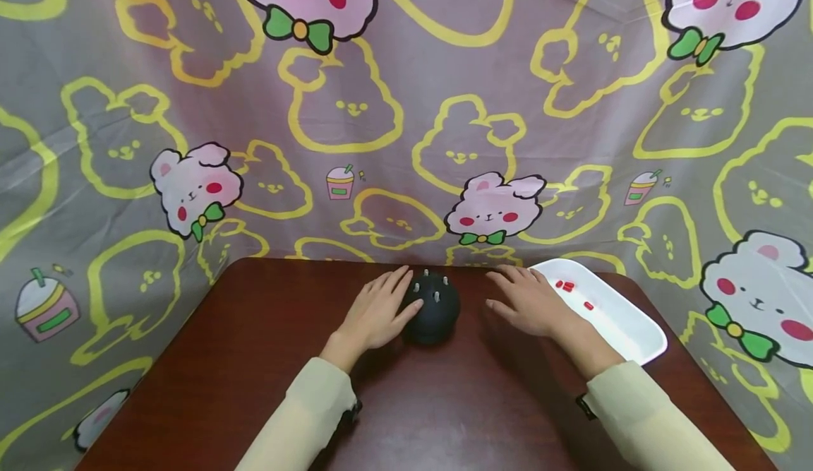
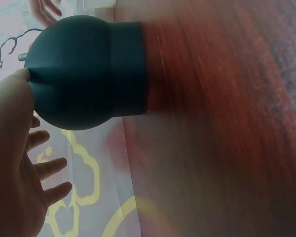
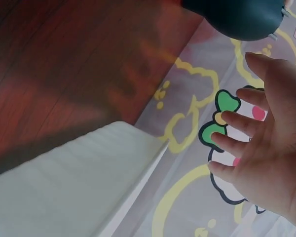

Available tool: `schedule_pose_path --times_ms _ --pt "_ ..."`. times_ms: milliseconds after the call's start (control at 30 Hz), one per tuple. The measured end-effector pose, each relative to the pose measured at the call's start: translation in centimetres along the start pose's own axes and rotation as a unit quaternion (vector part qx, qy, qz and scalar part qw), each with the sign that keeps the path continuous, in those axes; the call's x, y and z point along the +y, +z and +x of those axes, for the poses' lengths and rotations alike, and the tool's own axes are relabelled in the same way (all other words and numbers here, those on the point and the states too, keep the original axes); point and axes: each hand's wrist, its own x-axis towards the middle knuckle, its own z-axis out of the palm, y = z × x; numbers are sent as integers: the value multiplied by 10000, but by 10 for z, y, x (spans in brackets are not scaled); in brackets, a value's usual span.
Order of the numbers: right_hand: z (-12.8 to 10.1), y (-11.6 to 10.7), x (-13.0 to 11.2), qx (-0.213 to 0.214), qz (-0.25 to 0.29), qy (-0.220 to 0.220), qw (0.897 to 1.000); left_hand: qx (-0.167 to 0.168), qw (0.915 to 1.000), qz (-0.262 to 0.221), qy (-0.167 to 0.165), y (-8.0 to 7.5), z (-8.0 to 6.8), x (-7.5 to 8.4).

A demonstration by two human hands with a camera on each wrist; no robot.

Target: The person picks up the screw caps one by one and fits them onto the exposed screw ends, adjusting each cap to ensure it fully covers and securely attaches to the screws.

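- A dark red-brown wooden tabletop (image 1: 254, 386) stood in front of a grey curtain printed with yellow bear outlines and pink bears (image 1: 356, 125).
- A rounded black rubbery dome with small grey pegs on top (image 1: 433, 308) sat on the tabletop near its far edge, at about the middle.
- The left hand (image 1: 377, 316) lay at the dome's 9 o'clock side, palm down, its thumb touching the dome's flank. Its grip was spread: the fingers were straight and apart, curled round nothing.
- In the left wrist view the dome (image 2: 86, 74) showed a bulb top above a straight cylindrical base, with the left hand's (image 2: 12, 163) thumb against the bulb.
- The right hand (image 1: 527, 301) rested flat on the tabletop at the dome's 3 o'clock, just beside it and not touching. Its grip was also spread, fingers straight, holding nothing.
- A white rectangular plastic tray (image 1: 629, 333) lay at the right hand's 3 o'clock, close to the wrist.
- Several small red pieces (image 1: 567, 287) lay in the tray's far half.
- Both arms wore pale cream sleeves (image 1: 305, 414).
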Motion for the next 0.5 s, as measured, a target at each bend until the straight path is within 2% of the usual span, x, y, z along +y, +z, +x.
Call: schedule_pose_path --times_ms 300,500 --pt "-9 -12 10 -28 -74 -58 10000 13 9989 -439 135 6 1 3" --pt "-13 -17 19 -37 -179 68 9998 -118 9976 -663 137 8 2 5"
